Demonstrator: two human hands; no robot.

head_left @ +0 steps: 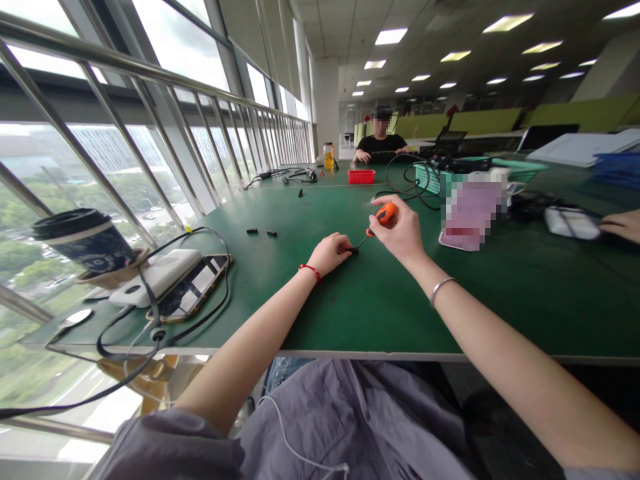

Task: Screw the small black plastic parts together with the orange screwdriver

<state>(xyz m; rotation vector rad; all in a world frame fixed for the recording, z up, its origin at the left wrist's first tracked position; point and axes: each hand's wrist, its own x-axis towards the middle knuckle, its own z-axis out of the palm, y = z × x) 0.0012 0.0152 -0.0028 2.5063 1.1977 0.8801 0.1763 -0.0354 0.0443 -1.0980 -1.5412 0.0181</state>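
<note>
Beyond the hands (pixel 401 230), red tray (pixel 361 177).

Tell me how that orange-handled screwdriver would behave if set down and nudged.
The screwdriver would probably roll or swivel, given its rounded handle. It should stay stiff: its thin shaft looks straight. It may be handle-heavy, since the handle is much thicker than the shaft.

daylight from the windows (pixel 183 40) at left is bright, with the sky nearly white. ceiling lights (pixel 391 36) glare against a dimmer ceiling (pixel 425 50). wide-angle distortion tilts the cup (pixel 83 243). pixel blocks obscure the phone (pixel 470 217).
</note>
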